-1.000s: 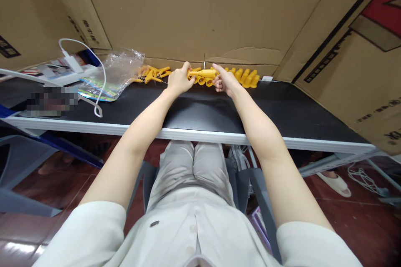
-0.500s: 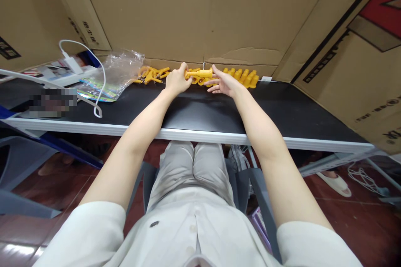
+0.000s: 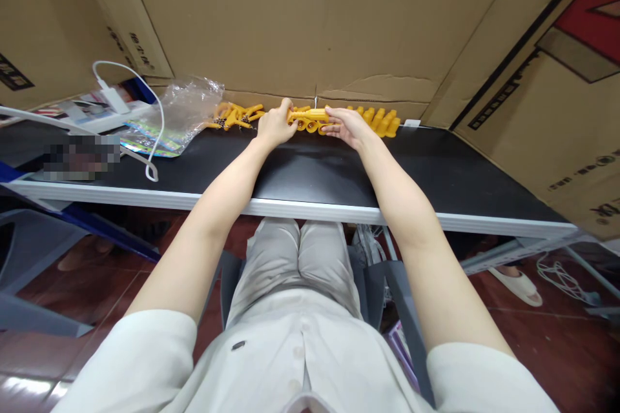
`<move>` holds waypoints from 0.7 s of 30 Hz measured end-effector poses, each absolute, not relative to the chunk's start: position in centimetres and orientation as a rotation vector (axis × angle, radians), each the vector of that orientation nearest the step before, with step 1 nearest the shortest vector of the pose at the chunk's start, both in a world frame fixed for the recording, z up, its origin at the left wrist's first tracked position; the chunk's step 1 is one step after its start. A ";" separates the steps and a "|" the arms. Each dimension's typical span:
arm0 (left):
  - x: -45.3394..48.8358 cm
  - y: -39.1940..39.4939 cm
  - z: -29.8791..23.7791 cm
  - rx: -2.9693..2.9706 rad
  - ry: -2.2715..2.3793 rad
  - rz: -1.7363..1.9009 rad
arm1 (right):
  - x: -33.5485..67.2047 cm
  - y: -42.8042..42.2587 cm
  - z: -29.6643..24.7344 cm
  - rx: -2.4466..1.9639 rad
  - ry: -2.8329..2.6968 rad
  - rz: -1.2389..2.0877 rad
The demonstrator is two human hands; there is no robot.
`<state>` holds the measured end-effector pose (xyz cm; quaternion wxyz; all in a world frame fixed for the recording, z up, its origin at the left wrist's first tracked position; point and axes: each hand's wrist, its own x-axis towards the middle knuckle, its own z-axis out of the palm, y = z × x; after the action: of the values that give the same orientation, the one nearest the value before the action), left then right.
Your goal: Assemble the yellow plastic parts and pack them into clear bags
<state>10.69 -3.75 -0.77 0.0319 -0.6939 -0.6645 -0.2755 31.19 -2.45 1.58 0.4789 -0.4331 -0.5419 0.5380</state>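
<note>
Yellow plastic stemmed tube (image 3: 316, 114): between both hands.
Left hand (image 3: 276, 126): pinches its narrow end.
Right hand (image 3: 351, 128): at its wide end, firmness unclear.
Both ends: best kept in line.

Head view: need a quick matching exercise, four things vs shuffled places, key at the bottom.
Things
1. Left hand
2. Right hand
3. Clear crinkled plastic bag
4. Large brown cardboard panel

Places
A. At the thicker end of the held yellow plastic part
B. Standing along the far edge of the black tabletop
C. At the narrower end of that part
D. Left of the branched yellow plastic pieces

Pairs: 1-C; 2-A; 3-D; 4-B
</note>
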 end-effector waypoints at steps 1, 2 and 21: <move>10.6 -3.7 -0.9 -2.155 -2.030 -0.870 | 31.2 -2.2 1.4 -1.038 -1.324 1.293; 10.4 -3.6 -0.9 -2.172 -2.015 -0.900 | 31.2 -1.9 1.3 -1.017 -1.324 1.264; 8.7 -2.4 -1.4 -2.140 -2.206 -0.793 | 29.8 3.0 0.3 -1.280 -2.053 0.124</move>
<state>8.73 -2.44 -1.40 -0.0163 -0.6740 -0.6950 -0.2499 29.82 3.03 0.28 0.3518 -0.4947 -0.7932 0.0479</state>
